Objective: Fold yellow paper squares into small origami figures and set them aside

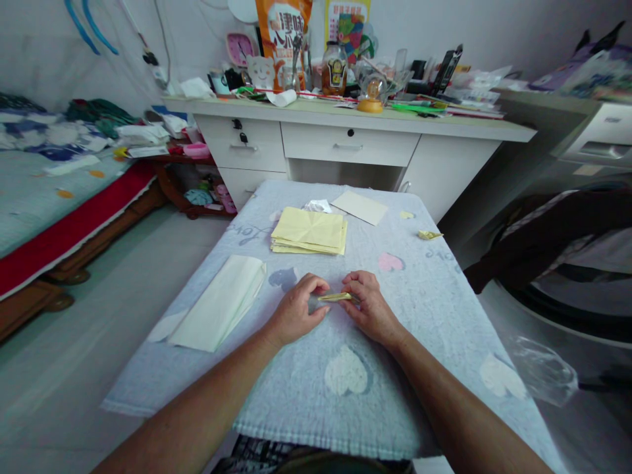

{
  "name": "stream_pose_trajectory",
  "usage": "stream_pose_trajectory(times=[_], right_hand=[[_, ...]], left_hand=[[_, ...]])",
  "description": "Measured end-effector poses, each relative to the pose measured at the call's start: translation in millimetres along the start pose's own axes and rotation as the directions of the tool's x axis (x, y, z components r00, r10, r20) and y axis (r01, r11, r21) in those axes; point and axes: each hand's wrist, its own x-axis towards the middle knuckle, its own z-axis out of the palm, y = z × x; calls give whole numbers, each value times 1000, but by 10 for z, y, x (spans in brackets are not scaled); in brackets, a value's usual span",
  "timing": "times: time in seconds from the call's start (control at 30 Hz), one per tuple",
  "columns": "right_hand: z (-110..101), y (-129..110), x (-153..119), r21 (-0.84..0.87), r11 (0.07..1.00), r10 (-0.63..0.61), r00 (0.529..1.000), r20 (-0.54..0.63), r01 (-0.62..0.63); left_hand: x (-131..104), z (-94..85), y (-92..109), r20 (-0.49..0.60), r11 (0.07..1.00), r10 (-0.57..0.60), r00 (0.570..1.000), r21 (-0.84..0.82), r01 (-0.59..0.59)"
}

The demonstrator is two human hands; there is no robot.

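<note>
A small, narrow folded piece of yellow paper point(336, 297) is held just above the cloth-covered table point(301, 388). My right hand point(370, 306) is closed on its right end, fingers above and thumb below. Around the left end curves my left hand point(299, 309), its thumb and fingers apart with a gap between them. Beyond both hands sits a stack of yellow paper sheets point(309, 230), the top one creased. To the left of my left hand lies a folded pale sheet bundle point(222, 299).
A cream card point(360, 207) and crumpled white paper point(318, 206) lie behind the stack. One small folded yellow paper piece point(429, 234) rests near the table's right edge. A cluttered white desk point(345, 128) stands behind, a bed point(59, 204) left, a washing machine point(600, 148) right.
</note>
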Motion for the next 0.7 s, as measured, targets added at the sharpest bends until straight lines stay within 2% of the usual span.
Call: stream_pose_trajectory(times=[0.17,0.4,0.6,0.7], right_hand=[[-23,-50,13,72,997,-15,1000,-23,17],[-11,-80,21,59,997,-46,998,50,43],[22,-129,-6,-19,998,59,991,123,-57],[52,-137,-23,-13,998,58,988,142,-57]], left_hand=[[-19,-34,-3,-18,992,-22,1000,-121,20],[-19,-74,10,-65,977,-28,997,-211,14],[-20,-62,-1,-113,976,-18,993,-218,-7],[-20,-59,-26,-119,979,-32,992,-202,7]])
